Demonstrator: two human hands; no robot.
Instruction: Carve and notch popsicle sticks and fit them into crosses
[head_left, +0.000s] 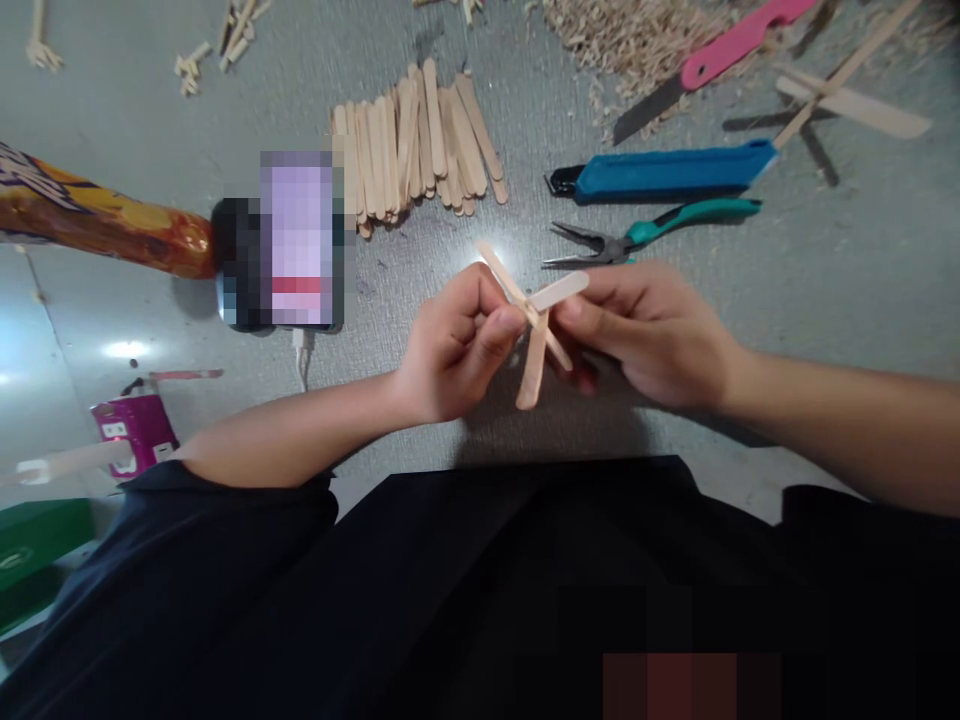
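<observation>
While in both hands [469, 345] [660, 335], crossed sticks [536, 348], one aslant toward upper left

No readable text; illegible lettering [43, 186] on orange wrapper [124, 228]

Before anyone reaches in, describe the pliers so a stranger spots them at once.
On the grey table, find the blue cutter above the right hand. The pliers lie between them. Unlike the cutter, they have parted metal tips and green handle grips.
</observation>
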